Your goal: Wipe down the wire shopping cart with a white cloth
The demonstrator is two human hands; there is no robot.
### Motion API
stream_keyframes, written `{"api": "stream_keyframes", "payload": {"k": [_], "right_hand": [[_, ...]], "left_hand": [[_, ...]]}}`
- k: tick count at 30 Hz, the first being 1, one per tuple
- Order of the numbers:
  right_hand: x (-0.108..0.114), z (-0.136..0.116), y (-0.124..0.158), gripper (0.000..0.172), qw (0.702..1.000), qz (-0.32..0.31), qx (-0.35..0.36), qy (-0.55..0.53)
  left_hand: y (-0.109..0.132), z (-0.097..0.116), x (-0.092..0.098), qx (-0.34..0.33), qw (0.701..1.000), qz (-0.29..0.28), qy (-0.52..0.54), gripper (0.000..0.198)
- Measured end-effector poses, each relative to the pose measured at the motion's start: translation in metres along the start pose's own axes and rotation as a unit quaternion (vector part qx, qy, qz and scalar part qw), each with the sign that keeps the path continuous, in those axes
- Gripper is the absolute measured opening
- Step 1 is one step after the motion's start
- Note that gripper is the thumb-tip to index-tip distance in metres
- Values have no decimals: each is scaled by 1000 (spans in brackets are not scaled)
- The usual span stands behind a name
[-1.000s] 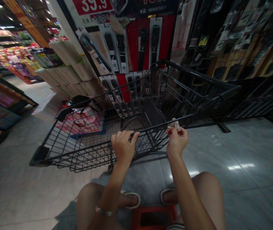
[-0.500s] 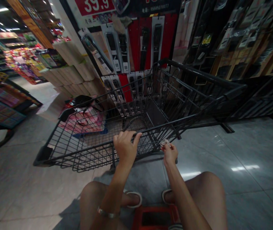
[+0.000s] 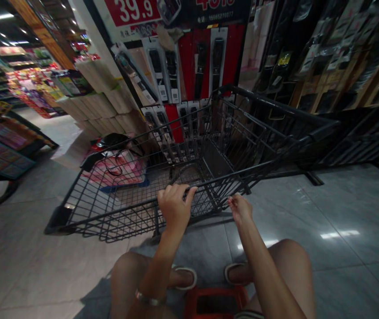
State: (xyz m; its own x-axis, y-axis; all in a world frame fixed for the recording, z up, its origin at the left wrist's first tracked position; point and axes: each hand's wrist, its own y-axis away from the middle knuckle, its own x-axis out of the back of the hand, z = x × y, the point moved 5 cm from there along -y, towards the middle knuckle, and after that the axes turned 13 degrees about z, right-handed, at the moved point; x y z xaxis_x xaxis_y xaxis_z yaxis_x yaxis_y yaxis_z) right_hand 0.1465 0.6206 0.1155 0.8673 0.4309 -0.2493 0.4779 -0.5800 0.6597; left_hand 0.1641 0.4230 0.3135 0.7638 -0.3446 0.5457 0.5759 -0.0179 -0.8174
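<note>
A black wire shopping cart (image 3: 109,217) stands across the view in front of me, its handle bar at the upper right. My left hand (image 3: 175,204) is wrapped over the cart's near top rim, thumb to the right. Close to the cart's near side, right of my left hand, my right hand (image 3: 240,207) is closed with its fingertips pinched together. Whatever it holds, if anything, is hidden or too small to name. Through the mesh a black seat panel (image 3: 216,158) shows inside the cart.
Behind the cart hangs a rack of packaged goods (image 3: 172,75). A pink bundle (image 3: 119,168) lies beyond the cart's left part, near stacked paper packs (image 3: 92,106). A red stool (image 3: 191,303) is beneath me. More hanging packages (image 3: 335,57) fill the right.
My right hand has shifted slightly right and turned; the pale crumpled piece at its fingertips no longer shows. My left hand stays on the rim.
</note>
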Motion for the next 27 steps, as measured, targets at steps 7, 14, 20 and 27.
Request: {"api": "stream_keyframes", "payload": {"k": [7, 14, 20, 27], "right_hand": [[3, -52, 19, 18, 995, -4, 76, -65], [0, -122, 45, 36, 974, -3, 178, -142], [0, -151, 62, 40, 953, 12, 244, -178], [0, -141, 61, 35, 928, 63, 349, -113]], "left_hand": [[-1, -1, -1, 6, 1000, -10, -2, 34], [-1, -1, 0, 10, 1000, -16, 1, 34], [-1, -1, 0, 12, 1000, -17, 5, 34], [1, -2, -1, 10, 1000, -19, 8, 33]]}}
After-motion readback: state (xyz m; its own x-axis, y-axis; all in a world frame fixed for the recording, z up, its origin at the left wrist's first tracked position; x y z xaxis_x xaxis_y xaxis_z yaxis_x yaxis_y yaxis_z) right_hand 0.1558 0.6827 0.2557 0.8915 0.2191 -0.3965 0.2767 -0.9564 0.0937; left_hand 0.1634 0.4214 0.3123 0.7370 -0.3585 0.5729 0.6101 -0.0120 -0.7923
